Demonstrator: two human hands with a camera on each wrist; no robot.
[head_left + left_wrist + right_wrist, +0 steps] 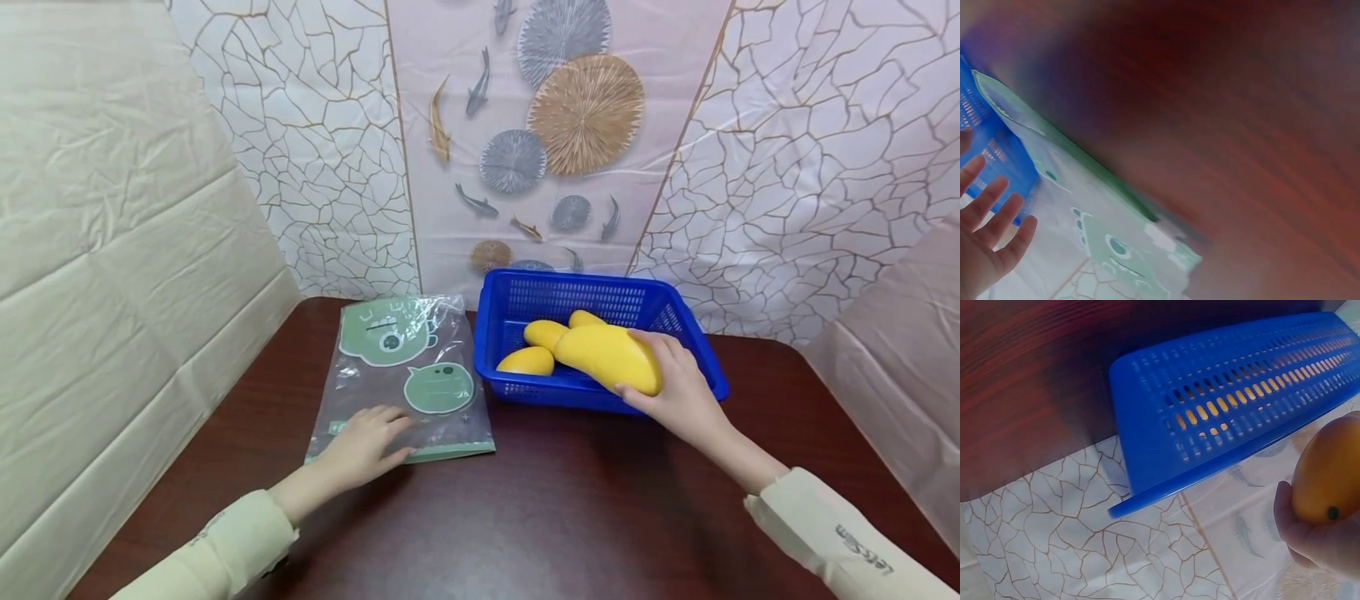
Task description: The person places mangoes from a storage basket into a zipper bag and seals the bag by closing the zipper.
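Note:
My right hand (678,387) grips a large yellow mango (607,357) over the near rim of a blue plastic basket (600,400). In the right wrist view, the held mango (1329,469) shows a dark stem spot, with fingers curled around its end. Three more yellow mangoes (525,362) are visible inside the basket, partly covered by the held one. My left hand (363,446), fingers loosely extended, is over the near edge of a clear zip bag (375,400) with green cartoon prints; whether it touches the bag I cannot tell. The left wrist view shows that hand (988,231) with fingers apart.
The bag lies flat left of the basket on a dark reddish-brown table (540,508). Behind both hangs a patterned cloth (517,108) with fish and round leaf shapes. Pale fabric walls (112,250) flank the table on both sides.

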